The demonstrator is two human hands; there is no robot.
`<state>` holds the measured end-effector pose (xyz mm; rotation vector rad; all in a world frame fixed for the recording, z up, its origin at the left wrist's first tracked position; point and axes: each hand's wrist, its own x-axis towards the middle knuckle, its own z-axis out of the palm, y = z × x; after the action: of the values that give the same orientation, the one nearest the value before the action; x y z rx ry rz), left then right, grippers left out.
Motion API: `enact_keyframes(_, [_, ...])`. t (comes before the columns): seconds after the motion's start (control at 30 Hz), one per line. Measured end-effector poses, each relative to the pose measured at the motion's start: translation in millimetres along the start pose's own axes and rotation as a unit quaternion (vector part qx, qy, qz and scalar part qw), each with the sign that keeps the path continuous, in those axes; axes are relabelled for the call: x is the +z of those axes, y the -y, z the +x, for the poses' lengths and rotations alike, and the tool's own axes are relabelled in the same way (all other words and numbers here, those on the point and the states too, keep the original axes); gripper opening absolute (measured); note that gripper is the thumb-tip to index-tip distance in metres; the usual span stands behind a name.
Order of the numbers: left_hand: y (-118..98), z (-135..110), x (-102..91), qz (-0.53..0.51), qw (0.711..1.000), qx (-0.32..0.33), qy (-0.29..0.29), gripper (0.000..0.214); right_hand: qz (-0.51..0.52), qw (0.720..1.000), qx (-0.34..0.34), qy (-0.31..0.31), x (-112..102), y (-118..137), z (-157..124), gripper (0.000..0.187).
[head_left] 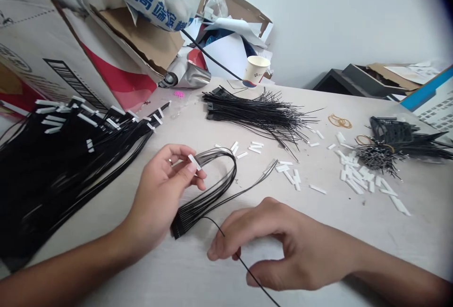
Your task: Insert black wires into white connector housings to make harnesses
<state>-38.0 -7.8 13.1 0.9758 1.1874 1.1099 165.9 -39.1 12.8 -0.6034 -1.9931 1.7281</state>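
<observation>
Left hand [168,179]: grasping a white connector [194,162] between thumb and fingers, the wrist slanting in from the lower left

Black wires [231,168]: bend in a loop from the white connector down to a black connector [178,224], with a few thinner ends straying right toward loose white pieces [290,175]

Black connector: near the left wrist, at the lower end of the loop, its row of wires fanned out

Right hand [276,245]: half curled, thumb and index finger apart, palm down; 1 loose wire [260,286] runs past the index fingertip and across the thumb tip, and I cannot tell whether the fingers pinch it

Worktop [170,281]: pale, with the white pieces scattered beyond the right hand and piled thicker on the right

Wire bundles: 1 black bundle [247,109] lies beyond the loop, 1 dark heap with white connectors [21,170] on the left, and 1 banded bundle [392,137] at the far right

Rubber bands [339,121]: on the worktop, between the middle bundle and the banded one

Paper cup [256,69]: upright, just behind the middle bundle
</observation>
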Motion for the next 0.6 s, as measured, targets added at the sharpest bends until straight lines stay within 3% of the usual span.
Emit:
enact_keyframes(0.1, [8.7,-8.0,3.6,-0.002,0.999,-0.031,0.017,0.01,-0.071,0.997,-0.004,-0.016,7.5,-0.2,3.8,0.037])
enact_keyframes(0.2, [13.9,-10.6,5.9,0.016,0.999,-0.014,0.038,0.009,-0.14,0.99,-0.03,-0.014,9.1,5.0,5.1,0.028])
enact_keyframes(0.3, [14.5,-9.0,6.1,0.032,0.998,-0.011,0.056,0.009,-0.144,0.986,-0.078,-0.044,1.6,14.2,-1.0,0.018])
enact_keyframes(0.43, [14.4,-4.3,3.5,0.024,0.996,-0.035,0.072,0.007,-0.119,0.968,-0.116,-0.188,-11.3,21.8,-16.0,0.018])
enact_keyframes(0.53, [14.3,-2.0,1.2,0.021,0.995,-0.056,0.082,0.008,-0.086,0.919,-0.14,-0.359,-13.9,18.0,-19.7,0.02])
enact_keyframes(0.6, [13.2,-1.9,0.5,0.025,0.992,-0.076,0.094,0.01,-0.046,0.895,-0.124,-0.427,-13.3,13.2,-16.1,0.02])
